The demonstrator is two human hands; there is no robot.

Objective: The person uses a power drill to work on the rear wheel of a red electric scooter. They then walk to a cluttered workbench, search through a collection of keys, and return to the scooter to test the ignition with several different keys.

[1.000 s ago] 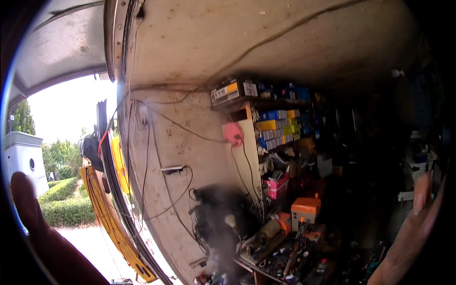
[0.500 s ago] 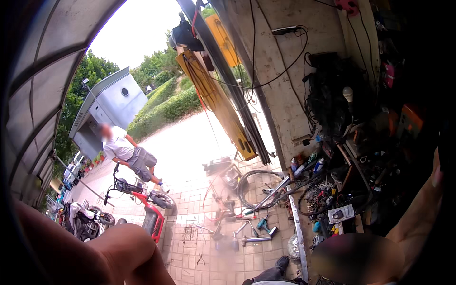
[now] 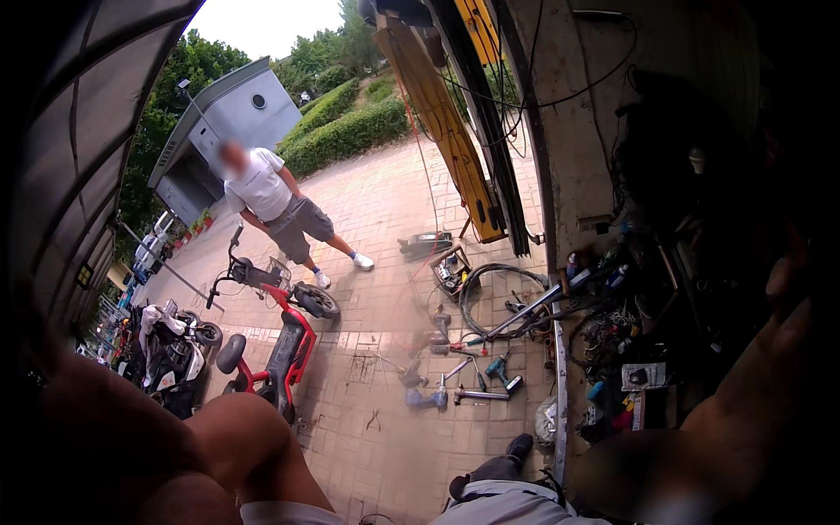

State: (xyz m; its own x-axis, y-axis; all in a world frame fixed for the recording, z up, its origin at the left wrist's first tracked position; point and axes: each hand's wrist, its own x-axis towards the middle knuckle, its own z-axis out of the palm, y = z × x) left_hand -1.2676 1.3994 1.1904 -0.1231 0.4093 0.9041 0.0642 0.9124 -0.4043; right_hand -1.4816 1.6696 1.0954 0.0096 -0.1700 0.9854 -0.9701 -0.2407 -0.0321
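My right forearm [image 3: 735, 398] rises along the dark right rim, where my right hand [image 3: 787, 284] is raised, its fingers too dark to make out. At the lower left my left arm [image 3: 114, 420] is in deep shadow, and its hand does not show. My bare knee [image 3: 241, 437] is bent in front of me. Below, on the paving, lie a teal-and-black cordless drill [image 3: 502, 371], a grey-blue power tool [image 3: 426, 398], a metal bar tool [image 3: 481, 395] and small pliers [image 3: 374, 420]. Neither hand is seen touching them.
A red electric scooter [image 3: 293, 350] stands left of centre; behind it is a person [image 3: 271, 197] in a white shirt. Coiled black hose [image 3: 468, 293] and a toolbox [image 3: 451, 269] lie farther off. Cluttered tools and wires [image 3: 612, 337] fill the right, beyond a metal sill [image 3: 560, 394].
The view has shifted, so the scooter, tools and building sit farther right or higher. The person in white now faces more this way. My arms stay raised at both sides.
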